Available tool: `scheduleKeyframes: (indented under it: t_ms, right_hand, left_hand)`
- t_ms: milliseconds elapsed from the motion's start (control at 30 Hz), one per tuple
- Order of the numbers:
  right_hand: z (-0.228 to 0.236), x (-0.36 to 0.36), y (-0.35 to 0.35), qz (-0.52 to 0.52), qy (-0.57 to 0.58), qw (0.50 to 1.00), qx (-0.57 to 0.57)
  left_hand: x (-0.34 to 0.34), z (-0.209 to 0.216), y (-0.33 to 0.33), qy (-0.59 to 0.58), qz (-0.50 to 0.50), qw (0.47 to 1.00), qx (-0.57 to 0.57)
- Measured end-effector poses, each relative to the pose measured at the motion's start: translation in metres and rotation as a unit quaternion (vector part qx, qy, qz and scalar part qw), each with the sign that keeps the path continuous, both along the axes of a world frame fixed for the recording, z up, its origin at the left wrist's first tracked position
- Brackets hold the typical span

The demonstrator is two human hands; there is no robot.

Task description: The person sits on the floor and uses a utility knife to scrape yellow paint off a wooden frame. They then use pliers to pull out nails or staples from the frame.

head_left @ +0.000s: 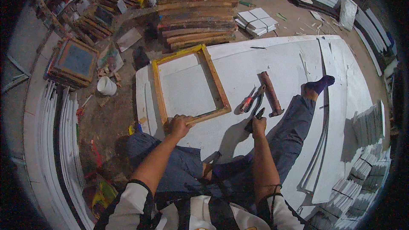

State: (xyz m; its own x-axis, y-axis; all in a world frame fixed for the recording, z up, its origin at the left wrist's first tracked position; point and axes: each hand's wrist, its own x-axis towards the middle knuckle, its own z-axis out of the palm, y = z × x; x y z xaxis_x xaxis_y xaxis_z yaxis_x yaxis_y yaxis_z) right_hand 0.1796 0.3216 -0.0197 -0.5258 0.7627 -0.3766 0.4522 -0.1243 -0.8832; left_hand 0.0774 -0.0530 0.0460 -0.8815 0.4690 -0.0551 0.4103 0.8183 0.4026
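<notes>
My left hand (180,127) is closed around the near left corner of a wooden frame (221,96), whose far bar is smeared with yellow. The frame lies tilted on a white sheet (289,59), which shows through its opening. In my right hand (259,126), the fingers are wrapped round a dark tool (260,113); its kind is mostly hidden by the grip. Just beyond that hand lie a red-and-black handled tool (246,104), dark pliers (258,96) and a reddish-brown hammer-like tool (272,94).
My legs rest on the sheet, the right foot (319,85) stretched out beside long cut strips (317,162). Stacked wooden frames (198,8) rise behind. A white bucket (106,86) and upright white panels (47,145) stand left; strapped bundles (362,166) sit right.
</notes>
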Motion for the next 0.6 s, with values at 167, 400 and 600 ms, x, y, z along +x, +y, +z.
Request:
scheduleKeyframes:
  t_ms: [167, 400, 600]
  right_hand:
    - [0.055, 0.002, -0.044, 0.105, 0.13, 0.972, -0.167]
    - [0.024, 0.007, -0.107, 0.281, 0.057, 0.923, -0.256]
    - [0.04, 0.011, -0.131, 0.387, 0.022, 0.877, -0.283]
  left_hand:
    - [0.007, -0.012, 0.007, 0.04, -0.02, 0.998, 0.032]
    - [-0.003, -0.062, 0.03, 0.013, 0.034, 0.992, 0.123]
    - [0.002, -0.042, 0.014, -0.003, 0.052, 0.995, 0.079]
